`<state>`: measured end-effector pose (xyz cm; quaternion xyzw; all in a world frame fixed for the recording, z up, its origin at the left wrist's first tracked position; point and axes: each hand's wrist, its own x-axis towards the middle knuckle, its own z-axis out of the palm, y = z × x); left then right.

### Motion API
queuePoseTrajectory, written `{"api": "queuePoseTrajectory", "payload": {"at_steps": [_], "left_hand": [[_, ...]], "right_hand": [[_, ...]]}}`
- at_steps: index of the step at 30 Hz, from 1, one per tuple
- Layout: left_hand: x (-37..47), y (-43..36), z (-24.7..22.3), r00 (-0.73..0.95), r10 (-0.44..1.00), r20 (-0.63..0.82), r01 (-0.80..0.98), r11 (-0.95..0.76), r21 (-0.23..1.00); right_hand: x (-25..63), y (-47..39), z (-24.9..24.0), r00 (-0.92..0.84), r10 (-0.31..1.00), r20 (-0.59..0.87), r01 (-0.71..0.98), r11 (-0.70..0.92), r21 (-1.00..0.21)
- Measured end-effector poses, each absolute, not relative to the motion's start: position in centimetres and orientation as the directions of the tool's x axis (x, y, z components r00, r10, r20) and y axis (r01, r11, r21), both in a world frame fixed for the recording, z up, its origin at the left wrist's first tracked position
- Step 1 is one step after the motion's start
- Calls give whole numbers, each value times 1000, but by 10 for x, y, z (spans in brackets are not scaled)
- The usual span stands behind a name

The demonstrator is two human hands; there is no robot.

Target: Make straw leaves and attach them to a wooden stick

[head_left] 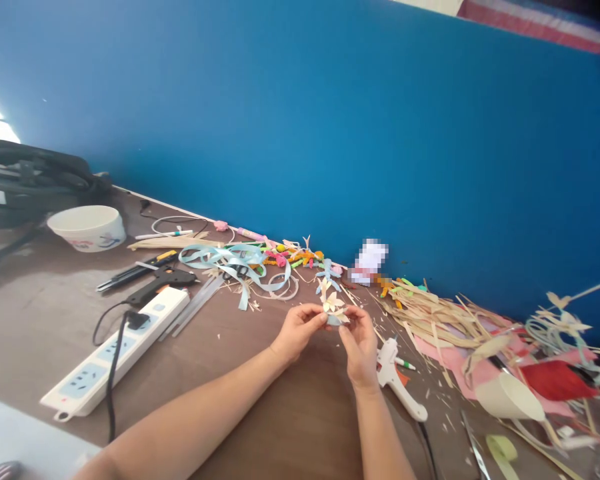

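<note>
At the near right, a metal blade (475, 447) lies on the table (305, 427); the power strip (133, 340) slants across the near left, close to the table's near edge. The widest stretch of brown tabletop runs between that strip and the left forearm, with more between the forearms. A white glue gun (400, 387) sits just right of the right hand (360, 343). In the middle, that hand and the left hand (303, 327) both pinch the near end of a cream flower piece (332, 301), thumbs against fingers. Its long axis points far and slightly left. Beyond, blue ribbon (253, 252) and straw strips (437, 320) crowd the far edge, where a blue wall (300, 133) rises.
</note>
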<state>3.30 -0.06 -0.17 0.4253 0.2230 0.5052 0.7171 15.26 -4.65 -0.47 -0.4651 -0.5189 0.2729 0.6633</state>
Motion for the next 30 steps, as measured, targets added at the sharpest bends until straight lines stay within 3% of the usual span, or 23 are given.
{"api": "queuePoseTrajectory", "payload": {"at_steps": [5,8,12,17,22,27,30], "left_hand": [[34,4,-9,453,887,-95,-556,364,747],[34,9,-14,450,883,-132,-568,397,721],[34,10,-17,411,903,-126,-514,344,786],[35,5,-12,354,935,-32,-447,199,872],[36,-1,-9,288,950,120,-381,-1,925],[35,-7,-11,274,935,226,-288,-144,947],[35,-5,-11,300,939,166,-371,-46,927]], "right_hand": [[151,-44,-9,386,810,441,193,396,-898],[151,-44,-7,398,766,504,287,418,-862],[151,-48,-1,300,750,589,429,445,-786],[145,-55,4,231,791,567,519,393,-759],[138,-56,12,395,595,700,644,365,-673],[135,-55,16,362,678,640,624,334,-707],[134,-55,15,399,677,619,578,339,-743]]}}
